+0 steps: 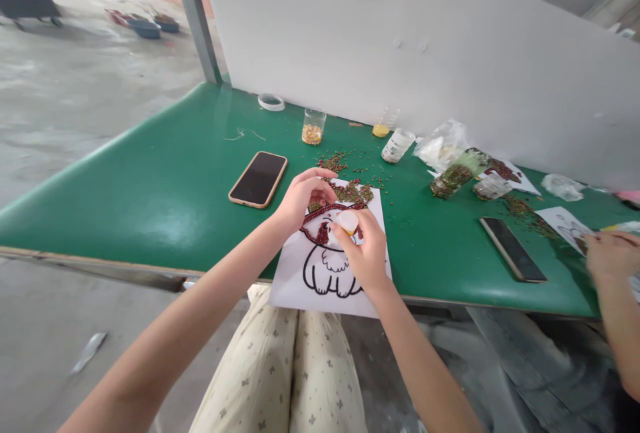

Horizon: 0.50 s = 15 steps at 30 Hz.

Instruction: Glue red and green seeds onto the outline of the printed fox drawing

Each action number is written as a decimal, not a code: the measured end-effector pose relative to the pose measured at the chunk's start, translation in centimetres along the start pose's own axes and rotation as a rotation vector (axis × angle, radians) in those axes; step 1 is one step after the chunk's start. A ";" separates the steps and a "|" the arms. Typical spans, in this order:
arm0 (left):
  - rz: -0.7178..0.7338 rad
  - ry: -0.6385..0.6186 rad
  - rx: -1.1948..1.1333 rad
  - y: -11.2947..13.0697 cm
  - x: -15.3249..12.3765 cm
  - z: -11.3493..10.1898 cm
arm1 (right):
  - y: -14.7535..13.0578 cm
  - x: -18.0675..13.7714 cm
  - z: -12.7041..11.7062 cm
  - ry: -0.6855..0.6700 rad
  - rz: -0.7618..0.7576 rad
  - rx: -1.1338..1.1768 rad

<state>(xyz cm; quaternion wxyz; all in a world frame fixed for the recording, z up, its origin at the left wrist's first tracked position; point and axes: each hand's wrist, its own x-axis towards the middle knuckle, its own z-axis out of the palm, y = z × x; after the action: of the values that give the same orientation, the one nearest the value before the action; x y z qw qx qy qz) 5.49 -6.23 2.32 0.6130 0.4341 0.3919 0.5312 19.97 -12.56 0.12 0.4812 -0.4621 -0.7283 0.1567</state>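
Note:
A white sheet (300, 290) with a black outline drawing of an animal lies at the near edge of the green table (150, 186). Red and green beans (350, 192) cover the drawing's upper part. My right hand (365, 250) is closed around a small white glue bottle (346, 221), its tip down on the drawing. My left hand (303, 196) rests on the sheet's top left, fingers curled in a pinch over the beans; what they hold I cannot make out.
A dark phone (259, 178) lies left of the sheet, another phone (513, 248) to the right. Jars of seeds (313, 126), a tape roll (271, 102), bottles and bags (443, 143) line the white back panel. Another person's hand (607, 253) works at the right edge.

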 end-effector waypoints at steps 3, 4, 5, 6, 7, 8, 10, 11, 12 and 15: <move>0.000 -0.006 -0.001 -0.1 0.0 0.0 | 0.3 0.1 -0.2 0.015 -0.017 -0.019; -0.001 -0.006 -0.001 -0.1 0.0 0.0 | 0.4 0.1 -0.2 0.019 -0.023 -0.026; -0.003 -0.005 -0.001 -0.1 0.0 -0.1 | 0.5 0.2 -0.3 0.021 -0.027 -0.034; -0.005 -0.003 0.000 -0.1 0.0 -0.1 | 0.6 0.3 -0.3 0.023 -0.030 -0.041; -0.005 -0.002 0.001 -0.1 0.0 -0.1 | 0.6 0.4 -0.4 0.028 -0.030 -0.046; -0.006 -0.001 0.002 -0.1 0.0 0.0 | 0.6 0.5 -0.5 0.035 -0.030 -0.049; -0.007 0.005 0.005 -0.1 0.1 0.0 | 0.6 0.6 -0.6 0.053 -0.025 -0.054; -0.008 0.007 0.007 0.0 0.1 0.0 | 0.6 0.7 -0.7 0.058 -0.020 -0.056; -0.009 0.009 0.008 0.0 0.1 0.0 | 0.6 0.6 -0.7 0.060 -0.017 -0.057; -0.011 0.011 0.010 0.0 0.2 0.1 | 0.7 0.6 -0.6 0.036 -0.012 -0.061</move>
<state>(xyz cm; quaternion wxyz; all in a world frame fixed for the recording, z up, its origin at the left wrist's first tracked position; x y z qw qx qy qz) 5.57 -6.08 2.37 0.6118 0.4320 0.4003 0.5281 20.77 -11.86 0.30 0.4808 -0.4751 -0.7266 0.1232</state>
